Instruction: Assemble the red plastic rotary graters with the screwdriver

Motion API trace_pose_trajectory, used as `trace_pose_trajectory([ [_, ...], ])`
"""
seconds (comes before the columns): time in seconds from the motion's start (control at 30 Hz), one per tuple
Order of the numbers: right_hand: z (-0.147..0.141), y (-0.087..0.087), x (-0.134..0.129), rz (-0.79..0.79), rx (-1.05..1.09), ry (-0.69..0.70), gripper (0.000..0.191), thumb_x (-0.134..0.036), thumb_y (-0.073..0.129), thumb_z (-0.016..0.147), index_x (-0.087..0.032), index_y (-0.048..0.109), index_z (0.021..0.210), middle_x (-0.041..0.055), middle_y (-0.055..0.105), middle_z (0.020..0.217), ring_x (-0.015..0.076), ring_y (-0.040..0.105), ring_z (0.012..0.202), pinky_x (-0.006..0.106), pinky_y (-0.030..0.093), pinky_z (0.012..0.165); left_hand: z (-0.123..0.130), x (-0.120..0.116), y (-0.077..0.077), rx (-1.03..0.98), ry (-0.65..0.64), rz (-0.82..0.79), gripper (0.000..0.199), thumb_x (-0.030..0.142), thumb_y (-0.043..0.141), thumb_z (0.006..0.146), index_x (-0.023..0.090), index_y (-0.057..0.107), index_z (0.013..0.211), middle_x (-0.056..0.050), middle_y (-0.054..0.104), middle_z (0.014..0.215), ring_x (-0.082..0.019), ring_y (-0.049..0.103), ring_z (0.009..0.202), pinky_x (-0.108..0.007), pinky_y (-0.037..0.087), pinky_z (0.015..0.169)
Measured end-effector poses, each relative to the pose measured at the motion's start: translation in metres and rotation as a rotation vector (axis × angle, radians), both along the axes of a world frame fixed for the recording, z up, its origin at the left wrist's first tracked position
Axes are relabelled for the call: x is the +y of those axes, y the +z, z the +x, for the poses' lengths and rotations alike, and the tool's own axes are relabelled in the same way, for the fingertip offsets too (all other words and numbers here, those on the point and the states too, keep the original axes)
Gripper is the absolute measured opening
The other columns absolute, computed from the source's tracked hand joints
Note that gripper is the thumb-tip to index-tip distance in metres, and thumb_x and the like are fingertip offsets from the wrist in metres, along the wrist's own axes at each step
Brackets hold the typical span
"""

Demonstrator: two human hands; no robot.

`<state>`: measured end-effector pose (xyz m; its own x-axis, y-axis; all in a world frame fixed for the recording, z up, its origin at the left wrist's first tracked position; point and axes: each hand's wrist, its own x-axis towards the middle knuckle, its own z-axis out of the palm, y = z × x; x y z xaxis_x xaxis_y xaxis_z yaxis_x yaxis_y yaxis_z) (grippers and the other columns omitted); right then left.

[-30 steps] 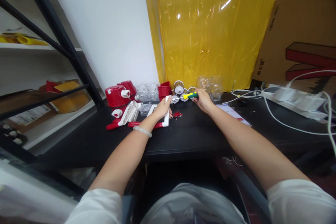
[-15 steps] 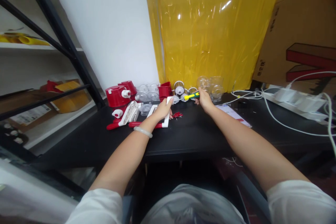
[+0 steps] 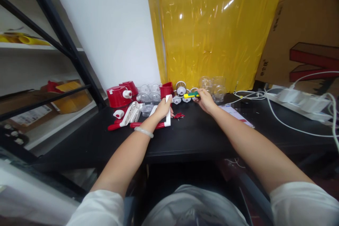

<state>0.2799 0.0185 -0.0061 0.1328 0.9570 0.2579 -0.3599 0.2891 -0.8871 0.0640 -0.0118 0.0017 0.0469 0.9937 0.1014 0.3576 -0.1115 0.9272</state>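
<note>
My left hand (image 3: 163,108), with a pale bangle on the wrist, is closed on a white part (image 3: 168,118) that joins a red handle (image 3: 158,126) at its lower end. My right hand (image 3: 206,101) grips a yellow and green screwdriver (image 3: 191,95) by the handle's end. The screwdriver lies nearly level and points left toward the white part; where its tip ends is too small to tell. Small red pieces (image 3: 179,116) lie on the black table (image 3: 185,137) just right of my left hand.
Red housings (image 3: 116,97), a white part with a red handle (image 3: 131,113) and clear plastic pieces (image 3: 148,93) stand at the left. Metal-sided cylinders (image 3: 181,87) are behind my hands. A phone (image 3: 237,116) and a power strip (image 3: 296,106) with white cables lie right.
The screwdriver and my right hand have shifted slightly left, and the screwdriver is more level. The upper end of the white part in my left hand has tipped slightly left.
</note>
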Motion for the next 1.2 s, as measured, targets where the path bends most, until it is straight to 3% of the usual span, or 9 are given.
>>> trace_pose_trajectory([
  [0.17, 0.002, 0.002, 0.000, 0.070, -0.029, -0.024, 0.017, -0.034, 0.064, 0.082, -0.022, 0.053, 0.078, -0.0037, 0.057, 0.076, 0.0084, 0.051, 0.058, 0.023, 0.048, 0.058, -0.001, -0.002, 0.001, 0.012, -0.001, -0.023, 0.060, 0.072, 0.039, 0.100, 0.018, 0.048, 0.124, 0.002, 0.059, 0.055, -0.022, 0.065, 0.047, -0.030, 0.053, 0.051],
  [0.33, 0.010, -0.005, 0.005, 0.058, -0.313, -0.126, 0.036, -0.053, 0.053, 0.095, -0.023, 0.056, 0.075, -0.0036, 0.047, 0.049, 0.0116, 0.044, 0.044, 0.023, 0.038, 0.045, -0.005, -0.002, -0.001, 0.188, 0.041, 0.124, 0.054, 0.066, 0.045, 0.100, 0.017, 0.050, 0.120, -0.001, 0.061, 0.058, -0.024, 0.067, 0.049, -0.031, 0.051, 0.051],
  [0.47, 0.011, -0.009, 0.006, -0.055, -0.346, -0.144, 0.044, -0.060, 0.061, 0.091, -0.024, 0.050, 0.069, -0.0056, 0.041, 0.042, 0.0104, 0.037, 0.039, 0.024, 0.041, 0.044, -0.008, -0.001, -0.002, 0.247, 0.063, 0.219, 0.052, 0.065, 0.044, 0.101, 0.017, 0.050, 0.118, -0.001, 0.063, 0.060, -0.025, 0.068, 0.051, -0.032, 0.052, 0.055],
  [0.57, 0.009, -0.008, 0.004, -0.089, -0.293, -0.105, 0.038, -0.053, 0.066, 0.090, -0.023, 0.052, 0.072, -0.0071, 0.041, 0.045, 0.0093, 0.037, 0.040, 0.024, 0.045, 0.046, -0.008, 0.000, -0.002, 0.234, 0.073, 0.212, 0.053, 0.067, 0.046, 0.100, 0.017, 0.050, 0.119, -0.001, 0.063, 0.061, -0.024, 0.068, 0.051, -0.031, 0.051, 0.054],
  [0.73, 0.005, -0.003, 0.001, -0.056, -0.185, -0.042, 0.019, -0.035, 0.057, 0.093, -0.023, 0.054, 0.077, -0.0083, 0.038, 0.046, 0.0092, 0.036, 0.044, 0.021, 0.047, 0.053, -0.004, -0.002, -0.001, 0.133, 0.038, 0.138, 0.053, 0.066, 0.045, 0.101, 0.017, 0.049, 0.120, 0.000, 0.061, 0.059, -0.023, 0.067, 0.049, -0.030, 0.051, 0.051],
  [0.9, 0.003, 0.000, 0.000, -0.061, -0.071, -0.028, 0.007, -0.028, 0.059, 0.083, -0.024, 0.054, 0.081, -0.0074, 0.043, 0.054, 0.0094, 0.039, 0.048, 0.022, 0.048, 0.056, -0.002, 0.000, -0.002, 0.057, 0.017, 0.077, 0.054, 0.068, 0.043, 0.100, 0.018, 0.048, 0.121, 0.002, 0.059, 0.057, -0.022, 0.066, 0.047, -0.029, 0.052, 0.050],
  [1.03, 0.004, -0.002, 0.003, -0.026, -0.050, -0.043, 0.014, -0.033, 0.061, 0.081, -0.024, 0.051, 0.078, -0.0062, 0.047, 0.059, 0.0093, 0.041, 0.049, 0.023, 0.048, 0.055, -0.003, 0.003, -0.006, 0.081, -0.010, 0.091, 0.050, 0.064, 0.040, 0.103, 0.018, 0.048, 0.120, 0.002, 0.059, 0.057, -0.023, 0.066, 0.047, -0.030, 0.051, 0.049],
  [1.2, 0.010, -0.007, 0.007, -0.029, -0.265, -0.152, 0.037, -0.056, 0.056, 0.091, -0.024, 0.054, 0.073, -0.0036, 0.046, 0.048, 0.0121, 0.042, 0.042, 0.025, 0.042, 0.045, -0.008, 0.002, -0.005, 0.218, 0.016, 0.188, 0.047, 0.064, 0.045, 0.101, 0.020, 0.049, 0.114, 0.000, 0.062, 0.062, -0.023, 0.067, 0.050, -0.030, 0.050, 0.052],
])
